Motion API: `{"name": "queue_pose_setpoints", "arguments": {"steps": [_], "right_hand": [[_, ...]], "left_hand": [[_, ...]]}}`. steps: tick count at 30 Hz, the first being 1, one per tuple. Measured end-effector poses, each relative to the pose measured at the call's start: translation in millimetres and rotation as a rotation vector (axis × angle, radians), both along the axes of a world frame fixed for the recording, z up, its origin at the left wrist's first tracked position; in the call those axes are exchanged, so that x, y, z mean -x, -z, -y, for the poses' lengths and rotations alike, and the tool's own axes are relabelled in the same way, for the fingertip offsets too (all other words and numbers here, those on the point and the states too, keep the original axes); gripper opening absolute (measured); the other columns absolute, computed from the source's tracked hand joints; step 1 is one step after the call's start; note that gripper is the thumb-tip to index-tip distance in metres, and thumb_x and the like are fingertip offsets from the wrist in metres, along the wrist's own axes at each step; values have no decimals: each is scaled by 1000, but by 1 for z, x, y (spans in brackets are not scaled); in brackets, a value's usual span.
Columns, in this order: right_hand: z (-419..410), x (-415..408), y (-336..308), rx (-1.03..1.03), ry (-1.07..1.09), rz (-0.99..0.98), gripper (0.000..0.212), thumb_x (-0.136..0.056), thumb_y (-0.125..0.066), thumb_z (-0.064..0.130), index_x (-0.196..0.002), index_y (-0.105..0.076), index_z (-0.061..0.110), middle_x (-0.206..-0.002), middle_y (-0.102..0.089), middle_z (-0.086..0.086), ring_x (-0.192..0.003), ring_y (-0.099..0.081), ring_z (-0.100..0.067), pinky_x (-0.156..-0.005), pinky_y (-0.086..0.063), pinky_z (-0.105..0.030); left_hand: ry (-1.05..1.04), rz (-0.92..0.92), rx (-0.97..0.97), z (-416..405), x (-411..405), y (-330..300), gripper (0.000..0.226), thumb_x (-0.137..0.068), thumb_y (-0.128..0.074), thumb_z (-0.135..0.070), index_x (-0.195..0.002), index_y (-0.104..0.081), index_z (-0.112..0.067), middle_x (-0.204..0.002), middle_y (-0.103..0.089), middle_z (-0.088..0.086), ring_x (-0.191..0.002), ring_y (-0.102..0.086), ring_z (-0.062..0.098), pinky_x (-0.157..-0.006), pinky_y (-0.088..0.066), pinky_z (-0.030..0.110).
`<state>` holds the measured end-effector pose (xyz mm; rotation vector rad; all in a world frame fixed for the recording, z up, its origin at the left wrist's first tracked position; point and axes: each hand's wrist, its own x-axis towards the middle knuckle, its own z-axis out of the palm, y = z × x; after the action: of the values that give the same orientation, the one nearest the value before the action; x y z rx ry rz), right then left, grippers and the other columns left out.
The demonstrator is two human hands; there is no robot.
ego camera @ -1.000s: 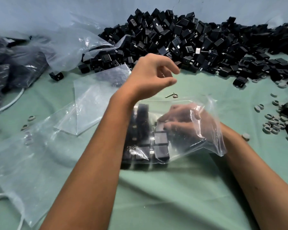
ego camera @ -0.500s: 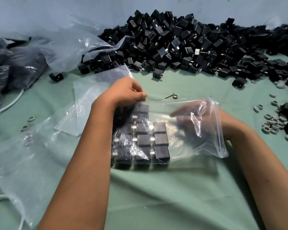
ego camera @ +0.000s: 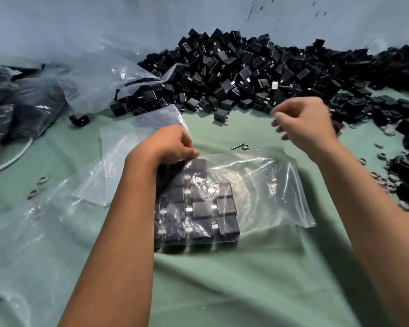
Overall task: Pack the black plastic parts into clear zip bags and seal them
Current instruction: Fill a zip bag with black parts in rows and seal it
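My left hand pinches the far left edge of the clear zip bag, which lies on the green surface with rows of black plastic parts just below that grip. My right hand hovers above the bag's right end, fingers loosely curled and holding nothing, with the loose parts heap just beyond it.

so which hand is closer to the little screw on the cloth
Left. The left hand grips the zip bag edge just left of the screw; the right hand hangs above and further off to its right.
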<state>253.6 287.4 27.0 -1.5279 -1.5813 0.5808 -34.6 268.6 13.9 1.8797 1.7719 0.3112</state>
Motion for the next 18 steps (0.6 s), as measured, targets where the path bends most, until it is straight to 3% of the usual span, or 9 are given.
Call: {"name": "queue_pose_setpoints", "arguments": {"steps": [3, 6, 8, 9, 11, 12, 14, 16, 18], "right_hand": [[-32, 31, -8, 39, -248, 475, 24, -99, -63, 15, -120, -73, 19, -118, -74, -6, -103, -70, -23, -90, -56, -36], [-61, 62, 2, 109, -466, 820, 58, -99, -57, 5, -153, -46, 24, -162, -37, -9, -147, -36, -32, -120, -32, -44], [-72, 76, 12, 174, -525, 920, 71, -99, -45, -2, -161, -32, 29, -172, -12, -5, -155, -15, -32, -126, -20, -46], [-75, 79, 16, 192, -542, 974, 71, -98, -42, -2, -161, -31, 30, -173, -8, -5, -155, -14, -33, -125, -21, -45], [-79, 81, 20, 167, -540, 1048, 63, -95, -51, 6, -153, -46, 30, -164, -23, -12, -141, -32, -39, -114, -35, -45], [-79, 80, 19, 144, -518, 1024, 57, -93, -60, 9, -146, -55, 28, -151, -35, -13, -126, -44, -38, -101, -42, -42], [-76, 72, 16, 121, -484, 965, 48, -91, -65, 9, -137, -62, 24, -127, -47, -12, -107, -54, -35, -83, -40, -33], [-69, 55, 13, 137, -444, 931, 43, -93, -66, 11, -135, -64, 20, -126, -61, -14, -112, -59, -35, -83, -41, -31], [-56, 30, 9, 162, -319, 749, 36, -95, -70, 20, -130, -67, 17, -125, -68, -12, -109, -65, -32, -85, -49, -33]], "left_hand": [[-7, -18, -28, -1, 1, 2, 24, -92, -76, -32, -73, -73, -18, -74, -70, -2, -70, -61, 12, -61, -42, 28], [-26, 8, -79, -2, -3, 4, 21, -90, -78, -29, -71, -73, -21, -77, -74, -2, -75, -67, 12, -67, -49, 28], [-22, 17, -143, -2, -9, 2, 20, -90, -79, -27, -71, -72, -25, -75, -72, -4, -73, -66, 8, -68, -48, 26], [-9, 25, -173, -2, -12, 1, 19, -90, -78, -28, -72, -72, -26, -74, -71, -6, -72, -64, 6, -66, -46, 25], [30, 77, -220, -2, -21, -2, 13, -89, -78, -29, -78, -74, -25, -75, -69, -7, -70, -61, 5, -64, -43, 24], [52, 102, -245, -1, -26, -4, 11, -89, -78, -30, -79, -75, -25, -75, -68, -7, -69, -60, 5, -63, -43, 23], [107, 117, -291, 1, -39, -9, 12, -88, -78, -32, -77, -74, -29, -72, -65, -9, -65, -57, 3, -61, -41, 21], [185, 135, -311, 4, -56, -13, 10, -87, -78, -30, -78, -74, -29, -73, -66, -11, -67, -59, 3, -64, -45, 23], [255, 187, -318, 8, -74, -14, 5, -87, -78, -24, -84, -77, -27, -83, -70, -10, -77, -66, 8, -73, -53, 28]]}}
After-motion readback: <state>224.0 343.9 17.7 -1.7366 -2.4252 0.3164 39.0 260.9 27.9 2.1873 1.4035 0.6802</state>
